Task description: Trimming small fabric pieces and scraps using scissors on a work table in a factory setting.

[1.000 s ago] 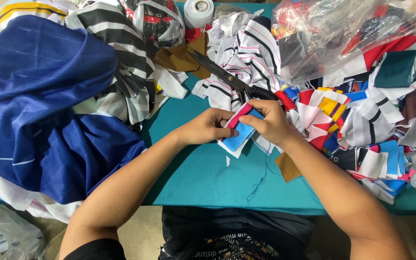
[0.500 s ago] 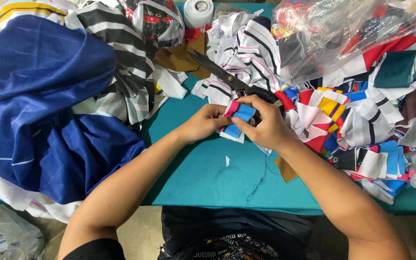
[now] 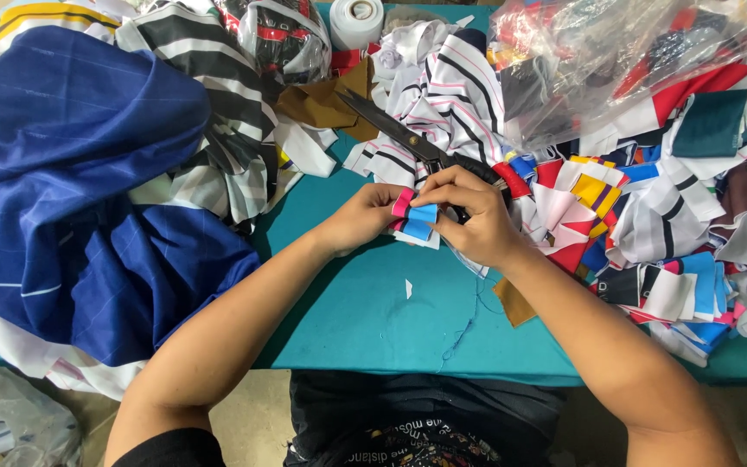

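Note:
My left hand (image 3: 363,218) and my right hand (image 3: 470,216) meet over the teal table (image 3: 365,320). Together they pinch a small stack of folded fabric scraps (image 3: 415,220), pink, light blue and white. My right-hand fingers curl over the top of the stack; my left thumb presses its pink edge. Large black scissors (image 3: 408,138) lie just beyond my hands, blades pointing to the upper left, with the handles partly hidden behind my right hand.
A big dark blue cloth (image 3: 71,199) fills the left side. Striped black-and-white fabric (image 3: 218,112) lies behind it. Several coloured scraps (image 3: 650,216) are heaped at the right under a clear plastic bag (image 3: 616,60). A white tape roll (image 3: 356,19) stands at the back. A brown scrap (image 3: 513,301) lies by my right forearm.
The scrap stack has been folded smaller and lifted slightly toward the scissors. Both hands closed in more tightly around it.

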